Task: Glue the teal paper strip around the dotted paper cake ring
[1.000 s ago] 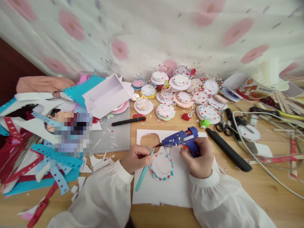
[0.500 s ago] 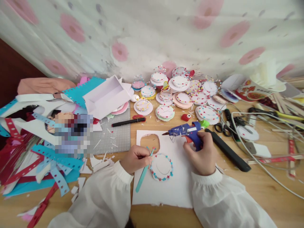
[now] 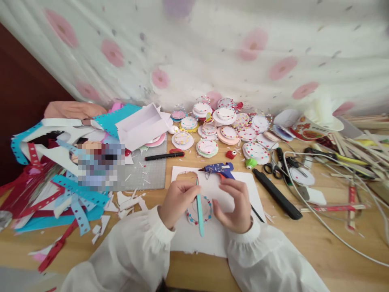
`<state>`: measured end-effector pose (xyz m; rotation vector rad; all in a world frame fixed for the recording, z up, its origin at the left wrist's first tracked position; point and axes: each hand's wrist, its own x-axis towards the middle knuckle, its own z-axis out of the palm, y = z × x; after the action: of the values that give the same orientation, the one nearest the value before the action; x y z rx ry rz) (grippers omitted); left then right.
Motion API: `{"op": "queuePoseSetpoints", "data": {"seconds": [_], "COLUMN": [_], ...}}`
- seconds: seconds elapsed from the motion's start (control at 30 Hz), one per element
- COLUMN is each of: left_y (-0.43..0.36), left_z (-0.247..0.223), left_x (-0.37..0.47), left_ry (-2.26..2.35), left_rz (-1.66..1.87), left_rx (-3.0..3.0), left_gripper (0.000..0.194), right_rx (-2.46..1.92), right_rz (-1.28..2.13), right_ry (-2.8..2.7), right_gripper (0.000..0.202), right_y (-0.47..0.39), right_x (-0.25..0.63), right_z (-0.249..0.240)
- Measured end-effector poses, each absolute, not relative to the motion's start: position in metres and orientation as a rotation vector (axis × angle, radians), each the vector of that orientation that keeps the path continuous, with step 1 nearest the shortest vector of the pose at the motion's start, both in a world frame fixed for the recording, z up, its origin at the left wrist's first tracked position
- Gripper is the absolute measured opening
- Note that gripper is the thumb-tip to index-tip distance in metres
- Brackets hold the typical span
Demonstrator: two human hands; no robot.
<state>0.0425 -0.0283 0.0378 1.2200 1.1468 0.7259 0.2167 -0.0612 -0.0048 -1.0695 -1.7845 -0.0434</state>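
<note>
While the left hand (image 3: 180, 202) pinches tweezers (image 3: 199, 215), a glue gun (image 3: 218, 168) lies beyond the gaping right hand (image 3: 237, 209).

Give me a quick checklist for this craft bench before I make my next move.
1. Slim teal tweezers in the left hand: ok, held between thumb and fingers.
2. Something gripped at the tweezers' tip: cannot tell, too small to make out.
3. Right hand free: ok, fingers parted, nothing visible in it.
4. Blue glue gun out of both hands: ok, lying on its side, nozzle pointing left.
5. Glue gun hot: cannot tell from a picture.
6. Round white paper disc with red-and-blue beaded edge in full view: not ok, the tweezers cross in front of it.
</note>
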Motion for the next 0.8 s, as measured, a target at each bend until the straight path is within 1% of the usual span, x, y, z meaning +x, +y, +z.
{"op": "queuePoseSetpoints", "data": {"seconds": [0.1, 0.17, 0.33, 0.47, 0.57, 0.67, 0.73, 0.8], "left_y": [-0.030, -0.032, -0.032, -0.031, -0.032, -0.034, -0.032, -0.028], "left_z": [0.039, 0.040, 0.043, 0.045, 0.045, 0.039, 0.030, 0.017], "left_x": [0.056, 0.063, 0.074, 0.080, 0.079, 0.066, 0.052, 0.036], "left_ry": [1.165, 1.176, 1.190, 1.206, 1.181, 1.159, 1.154, 1.123], "left_rz": [0.731, 0.753, 0.757, 0.722, 0.710, 0.759, 0.828, 0.919], "left_rx": [1.265, 1.300, 1.390, 1.394, 1.467, 1.661, 1.832, 1.950], "left_gripper": [0.039, 0.039, 0.038, 0.040, 0.042, 0.037, 0.033, 0.027], "right_rx": [-0.930, -0.918, -0.933, -0.983, -1.034, -1.073, -1.099, -1.104], "right_rz": [-0.046, -0.041, -0.080, -0.150, -0.071, 0.102, 0.225, 0.334], "right_ry": [-1.861, -1.859, -1.796, -1.776, -1.708, -1.454, -1.291, -1.202], "right_gripper": [0.044, 0.039, 0.035, 0.039, 0.041, 0.027, 0.014, 0.006], "right_y": [-0.067, -0.069, -0.070, -0.072, -0.072, -0.067, -0.063, -0.059], "right_x": [0.210, 0.208, 0.210, 0.212, 0.211, 0.209, 0.208, 0.207], "right_z": [-0.005, -0.006, -0.006, -0.006, -0.009, -0.012, -0.013, -0.012]}}
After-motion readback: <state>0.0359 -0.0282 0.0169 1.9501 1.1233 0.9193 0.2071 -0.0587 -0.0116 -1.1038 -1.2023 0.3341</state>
